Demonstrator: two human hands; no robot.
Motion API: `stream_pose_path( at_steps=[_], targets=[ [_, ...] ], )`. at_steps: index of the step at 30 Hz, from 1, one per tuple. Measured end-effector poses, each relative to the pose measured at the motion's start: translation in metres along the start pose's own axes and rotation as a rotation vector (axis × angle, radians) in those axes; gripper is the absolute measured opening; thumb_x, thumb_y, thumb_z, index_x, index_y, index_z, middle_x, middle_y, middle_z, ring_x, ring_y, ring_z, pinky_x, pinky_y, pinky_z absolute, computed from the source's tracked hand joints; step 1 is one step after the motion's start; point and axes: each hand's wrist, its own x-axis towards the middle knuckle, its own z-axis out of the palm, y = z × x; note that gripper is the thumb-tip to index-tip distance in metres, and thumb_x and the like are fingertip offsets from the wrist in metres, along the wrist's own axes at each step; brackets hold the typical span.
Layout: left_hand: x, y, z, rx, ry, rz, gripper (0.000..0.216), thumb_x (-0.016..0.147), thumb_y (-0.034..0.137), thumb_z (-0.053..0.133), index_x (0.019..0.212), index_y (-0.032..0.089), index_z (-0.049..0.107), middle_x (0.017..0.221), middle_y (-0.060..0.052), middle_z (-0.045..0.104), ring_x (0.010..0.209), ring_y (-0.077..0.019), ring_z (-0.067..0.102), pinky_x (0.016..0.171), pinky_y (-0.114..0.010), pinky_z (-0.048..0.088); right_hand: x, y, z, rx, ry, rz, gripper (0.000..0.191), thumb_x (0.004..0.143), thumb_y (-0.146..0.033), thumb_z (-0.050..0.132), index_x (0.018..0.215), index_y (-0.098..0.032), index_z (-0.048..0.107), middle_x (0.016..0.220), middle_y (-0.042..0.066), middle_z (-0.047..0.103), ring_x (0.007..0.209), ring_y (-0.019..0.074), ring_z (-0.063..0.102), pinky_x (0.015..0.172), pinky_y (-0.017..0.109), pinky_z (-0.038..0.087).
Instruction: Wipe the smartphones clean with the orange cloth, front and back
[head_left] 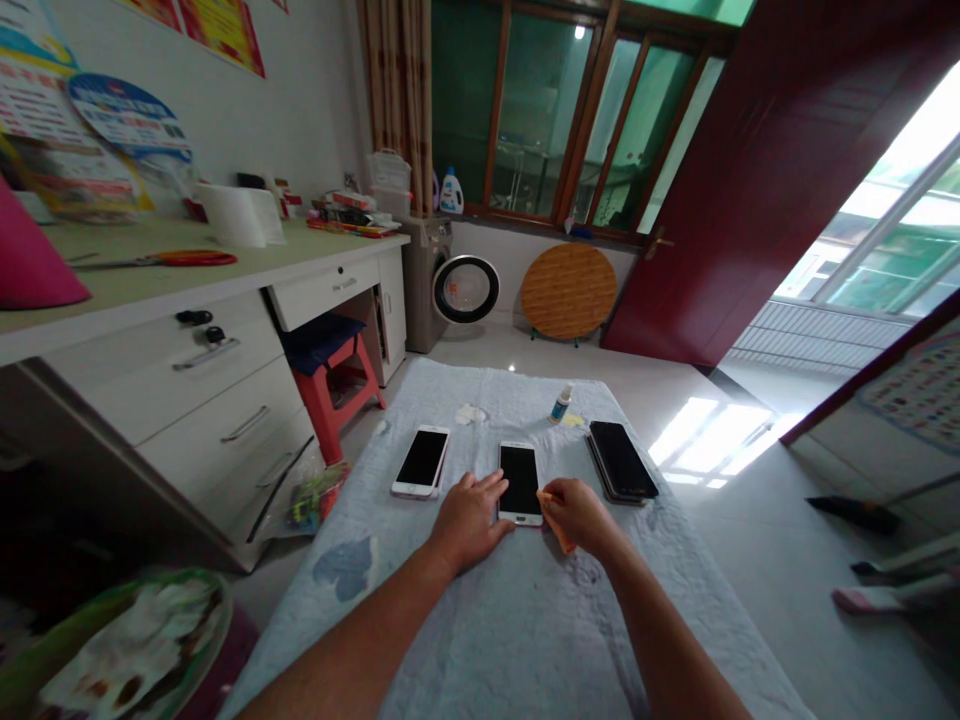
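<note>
A white phone (520,482) with a dark screen lies face up in the middle of a pale blue cloth-covered table (525,620). My left hand (471,518) rests flat beside its left edge, fingers spread and touching it. My right hand (576,513) is closed on an orange cloth (559,533) at the phone's lower right corner. A second white phone (421,461) lies to the left. A stack of dark phones (621,461) lies to the right.
A small spray bottle (559,404) and a crumpled white wipe (470,413) lie at the table's far end. A white desk with drawers (225,390) and a red stool (337,385) stand to the left. A washing machine (450,285) stands beyond.
</note>
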Motion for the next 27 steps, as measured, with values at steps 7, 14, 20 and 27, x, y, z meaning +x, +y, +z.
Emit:
stream_pose_path(
  at_steps=[7, 14, 20, 27],
  targets=[
    [0.001, 0.002, -0.002, -0.001, -0.011, -0.013, 0.059, 0.077, 0.042, 0.065, 0.129, 0.018, 0.053, 0.141, -0.006, 0.048, 0.116, -0.0275, 0.050, 0.101, -0.040, 0.037, -0.022, -0.007, -0.001, -0.013, -0.036, 0.025, 0.024, 0.076, -0.025, 0.050, 0.081, -0.015, 0.071, 0.073, 0.005, 0.069, 0.065, 0.0132, 0.058, 0.055, 0.021, 0.031],
    [0.003, -0.002, -0.001, -0.038, -0.052, -0.016, 0.059, 0.077, 0.038, 0.065, 0.131, 0.019, 0.052, 0.142, -0.006, 0.046, 0.118, -0.0276, 0.049, 0.101, -0.040, 0.038, 0.001, -0.004, 0.005, -0.062, 0.071, 0.101, 0.023, 0.077, -0.023, 0.052, 0.088, -0.017, 0.071, 0.079, 0.006, 0.070, 0.072, 0.0153, 0.062, 0.059, 0.022, 0.034],
    [0.004, -0.001, -0.005, -0.067, -0.067, -0.009, 0.060, 0.076, 0.038, 0.065, 0.131, 0.018, 0.052, 0.143, -0.006, 0.045, 0.117, -0.0277, 0.049, 0.101, -0.039, 0.037, 0.049, 0.005, 0.005, -0.115, 0.158, 0.110, 0.026, 0.082, -0.024, 0.049, 0.093, -0.017, 0.071, 0.085, 0.007, 0.072, 0.079, 0.0168, 0.064, 0.062, 0.022, 0.035],
    [0.004, 0.000, -0.007, -0.068, -0.071, -0.003, 0.058, 0.077, 0.038, 0.063, 0.131, 0.020, 0.051, 0.142, -0.005, 0.046, 0.115, -0.0273, 0.050, 0.100, -0.039, 0.037, 0.099, 0.007, 0.002, -0.204, 0.132, 0.039, 0.030, 0.083, -0.018, 0.045, 0.096, -0.015, 0.072, 0.093, 0.009, 0.071, 0.088, 0.0168, 0.062, 0.070, 0.022, 0.037]
  ],
)
